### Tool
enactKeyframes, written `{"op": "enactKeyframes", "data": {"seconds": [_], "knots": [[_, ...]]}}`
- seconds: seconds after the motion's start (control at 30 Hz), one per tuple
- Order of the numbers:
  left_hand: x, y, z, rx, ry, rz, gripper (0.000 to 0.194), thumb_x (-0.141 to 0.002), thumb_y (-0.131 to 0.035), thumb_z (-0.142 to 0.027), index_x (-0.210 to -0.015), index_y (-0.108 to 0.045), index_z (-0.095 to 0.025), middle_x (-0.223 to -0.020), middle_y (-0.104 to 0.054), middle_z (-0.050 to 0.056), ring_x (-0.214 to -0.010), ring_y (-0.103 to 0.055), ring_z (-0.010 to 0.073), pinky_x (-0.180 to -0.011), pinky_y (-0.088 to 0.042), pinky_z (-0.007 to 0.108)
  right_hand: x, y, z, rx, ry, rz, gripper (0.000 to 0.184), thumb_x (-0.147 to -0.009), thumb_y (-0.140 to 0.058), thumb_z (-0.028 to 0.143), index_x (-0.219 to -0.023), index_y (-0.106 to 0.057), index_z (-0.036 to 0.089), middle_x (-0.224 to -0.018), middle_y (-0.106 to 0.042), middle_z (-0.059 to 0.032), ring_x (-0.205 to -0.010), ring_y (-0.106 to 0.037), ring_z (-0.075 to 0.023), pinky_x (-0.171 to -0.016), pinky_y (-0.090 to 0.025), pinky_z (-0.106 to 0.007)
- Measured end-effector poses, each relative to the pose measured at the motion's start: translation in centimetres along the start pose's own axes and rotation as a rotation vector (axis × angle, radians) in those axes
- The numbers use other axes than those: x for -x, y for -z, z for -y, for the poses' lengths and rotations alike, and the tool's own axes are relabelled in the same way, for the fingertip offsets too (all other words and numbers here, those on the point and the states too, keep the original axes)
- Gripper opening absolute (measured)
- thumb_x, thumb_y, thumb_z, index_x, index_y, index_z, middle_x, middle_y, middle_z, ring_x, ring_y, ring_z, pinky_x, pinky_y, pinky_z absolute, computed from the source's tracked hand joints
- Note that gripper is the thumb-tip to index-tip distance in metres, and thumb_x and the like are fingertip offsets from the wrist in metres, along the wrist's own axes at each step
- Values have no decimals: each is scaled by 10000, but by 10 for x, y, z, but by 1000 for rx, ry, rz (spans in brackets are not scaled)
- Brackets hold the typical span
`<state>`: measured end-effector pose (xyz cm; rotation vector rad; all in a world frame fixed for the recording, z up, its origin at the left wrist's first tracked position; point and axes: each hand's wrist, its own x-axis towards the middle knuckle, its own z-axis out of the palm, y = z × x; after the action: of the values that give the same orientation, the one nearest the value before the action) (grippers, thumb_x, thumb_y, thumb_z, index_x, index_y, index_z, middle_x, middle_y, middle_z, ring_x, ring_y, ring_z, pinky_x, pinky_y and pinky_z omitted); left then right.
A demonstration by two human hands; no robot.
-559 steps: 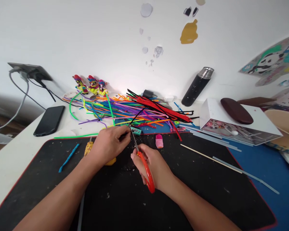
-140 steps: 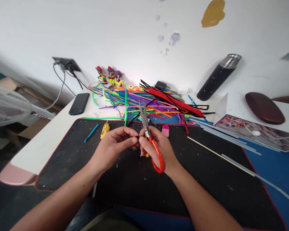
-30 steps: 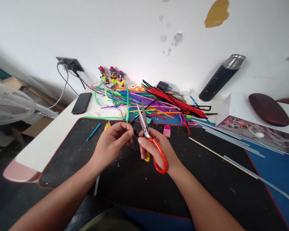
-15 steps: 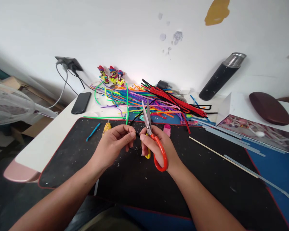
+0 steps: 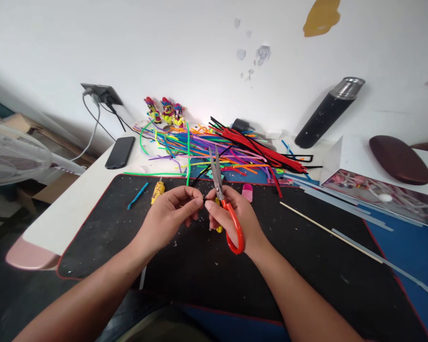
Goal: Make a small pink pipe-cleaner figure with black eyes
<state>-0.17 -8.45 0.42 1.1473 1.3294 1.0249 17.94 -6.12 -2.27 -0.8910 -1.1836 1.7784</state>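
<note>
A pale wall (image 5: 185, 57) stands behind a white table (image 5: 53, 218) bearing a black mat (image 5: 260, 289), a heap of coloured pipe cleaners (image 5: 214, 142) beyond its far edge. Above the mat, the right hand (image 5: 248, 222) curls around scissors (image 5: 219, 191) with parted blades, and it and the left hand (image 5: 168, 211) pinch a small black piece (image 5: 204, 199) between their fingertips.

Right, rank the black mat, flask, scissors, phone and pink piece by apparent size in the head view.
1. Black mat
2. Flask and scissors: similar lengths, scissors nearer the camera, so unranked
3. Phone
4. Pink piece
</note>
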Motion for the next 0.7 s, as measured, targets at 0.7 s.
{"op": "enactKeyframes", "data": {"seconds": [0.7], "knots": [[-4, 2, 2, 235, 102, 64, 418, -778, -932, -522, -930, -797, -156, -773, -708, 20, -577, -588, 98, -459, -463, 175, 2, 0, 9, -19, -29, 35, 314, -863, -820, 448, -941, -616, 223, -596, -602, 77, -499, -597, -120, -531, -491, -236]]}}
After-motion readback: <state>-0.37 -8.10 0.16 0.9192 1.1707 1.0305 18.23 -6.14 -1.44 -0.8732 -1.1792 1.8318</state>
